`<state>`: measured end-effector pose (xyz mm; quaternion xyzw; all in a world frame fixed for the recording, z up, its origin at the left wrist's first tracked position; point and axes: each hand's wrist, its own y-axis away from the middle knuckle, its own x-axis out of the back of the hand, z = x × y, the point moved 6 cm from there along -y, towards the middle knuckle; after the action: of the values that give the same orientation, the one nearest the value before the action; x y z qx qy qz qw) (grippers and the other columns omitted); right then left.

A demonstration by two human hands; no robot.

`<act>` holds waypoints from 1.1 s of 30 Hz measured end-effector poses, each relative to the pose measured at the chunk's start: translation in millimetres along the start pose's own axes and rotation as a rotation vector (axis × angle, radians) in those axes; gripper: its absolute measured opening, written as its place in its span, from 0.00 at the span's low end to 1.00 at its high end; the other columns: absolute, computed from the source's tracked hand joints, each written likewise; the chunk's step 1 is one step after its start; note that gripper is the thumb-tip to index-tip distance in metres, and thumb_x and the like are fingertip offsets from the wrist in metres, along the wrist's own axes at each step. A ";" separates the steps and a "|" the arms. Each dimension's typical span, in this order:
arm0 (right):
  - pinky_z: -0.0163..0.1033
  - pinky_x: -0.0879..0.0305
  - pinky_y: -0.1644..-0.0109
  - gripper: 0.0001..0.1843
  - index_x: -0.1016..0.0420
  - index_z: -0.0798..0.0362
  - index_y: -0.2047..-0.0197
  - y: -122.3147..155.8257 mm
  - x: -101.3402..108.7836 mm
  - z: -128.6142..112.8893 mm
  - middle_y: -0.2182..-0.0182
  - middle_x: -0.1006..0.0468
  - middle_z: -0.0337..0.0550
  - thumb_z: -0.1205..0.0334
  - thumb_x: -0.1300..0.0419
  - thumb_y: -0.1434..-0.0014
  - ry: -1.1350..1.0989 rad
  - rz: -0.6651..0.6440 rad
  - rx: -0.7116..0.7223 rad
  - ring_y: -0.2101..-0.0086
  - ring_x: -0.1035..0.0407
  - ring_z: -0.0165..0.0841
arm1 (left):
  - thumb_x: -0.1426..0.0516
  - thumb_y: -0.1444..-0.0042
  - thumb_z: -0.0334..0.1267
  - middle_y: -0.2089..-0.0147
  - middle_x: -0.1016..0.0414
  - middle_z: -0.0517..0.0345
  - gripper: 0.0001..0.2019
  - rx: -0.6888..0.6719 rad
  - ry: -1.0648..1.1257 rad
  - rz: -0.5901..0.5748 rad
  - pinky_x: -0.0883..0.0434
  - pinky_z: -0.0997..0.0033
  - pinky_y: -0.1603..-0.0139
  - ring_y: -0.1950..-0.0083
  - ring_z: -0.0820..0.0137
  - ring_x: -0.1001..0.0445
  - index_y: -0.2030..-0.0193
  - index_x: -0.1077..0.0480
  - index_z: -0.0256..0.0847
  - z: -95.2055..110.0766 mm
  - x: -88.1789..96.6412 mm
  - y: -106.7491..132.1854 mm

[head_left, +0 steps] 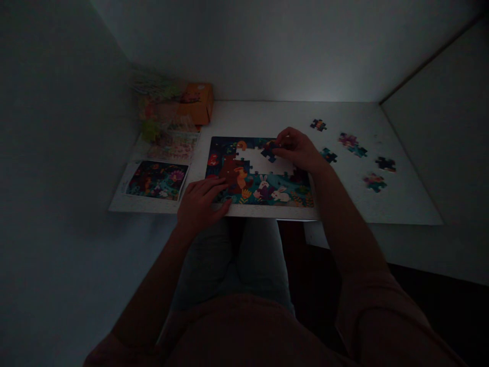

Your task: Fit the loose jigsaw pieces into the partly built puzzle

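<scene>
Right hand [298,151] pinching blue jigsaw piece [269,152], over puzzle gap [263,161], left hand [202,200] open on puzzle [263,191]

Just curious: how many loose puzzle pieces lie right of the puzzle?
6 pieces: top piece, piece by the right hand, touching pair, far-right piece, lower piece. Dimness may hide more.

Part-built jigsaw puzzle [263,191] with white gap upper-middle

left hand [202,201] lying flat and open, right hand [298,150] curled into a pinching grip
</scene>
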<state>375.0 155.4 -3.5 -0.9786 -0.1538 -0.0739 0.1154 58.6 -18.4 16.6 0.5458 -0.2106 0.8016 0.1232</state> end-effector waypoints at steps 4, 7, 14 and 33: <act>0.38 0.30 0.65 0.33 0.27 0.44 0.62 -0.2 1.0 0.5 0.69 0.22 0.34 0.42 0.09 0.51 -0.006 -0.009 0.005 0.68 0.27 0.34 | 0.39 0.16 0.47 0.20 0.18 0.51 0.21 -0.011 0.002 -0.001 0.21 0.26 0.22 0.20 0.45 0.19 0.22 0.20 0.60 0.1 -0.5 -0.6; 0.38 0.33 0.66 0.31 0.27 0.44 0.63 0.3 1.4 3.1 0.70 0.23 0.35 0.44 0.11 0.50 -0.007 -0.008 0.003 0.68 0.29 0.34 | 0.41 0.15 0.50 0.20 0.17 0.54 0.19 -0.009 -0.010 -0.001 0.21 0.29 0.22 0.20 0.47 0.18 0.24 0.20 0.61 0.7 -0.1 -1.6; 0.38 0.35 0.67 0.32 0.30 0.43 0.62 -0.6 1.2 7.5 0.70 0.26 0.33 0.45 0.11 0.50 -0.004 -0.007 -0.005 0.68 0.29 0.35 | 0.41 0.15 0.48 0.21 0.16 0.46 0.19 -0.043 -0.017 0.031 0.20 0.27 0.25 0.21 0.44 0.17 0.25 0.20 0.53 2.9 2.4 -1.4; 0.41 0.24 0.63 0.29 0.18 0.42 0.50 -2.0 5.4 5.6 0.65 0.20 0.36 0.41 0.12 0.43 0.035 0.040 0.039 0.64 0.23 0.37 | 0.37 0.20 0.45 0.19 0.19 0.54 0.25 0.004 -0.004 -0.022 0.20 0.24 0.22 0.19 0.42 0.19 0.20 0.21 0.64 3.2 4.5 -2.5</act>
<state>380.1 160.3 -7.5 -0.9775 -0.1337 -0.0858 0.1387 60.6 -17.9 22.3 0.5499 -0.2034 0.7995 0.1305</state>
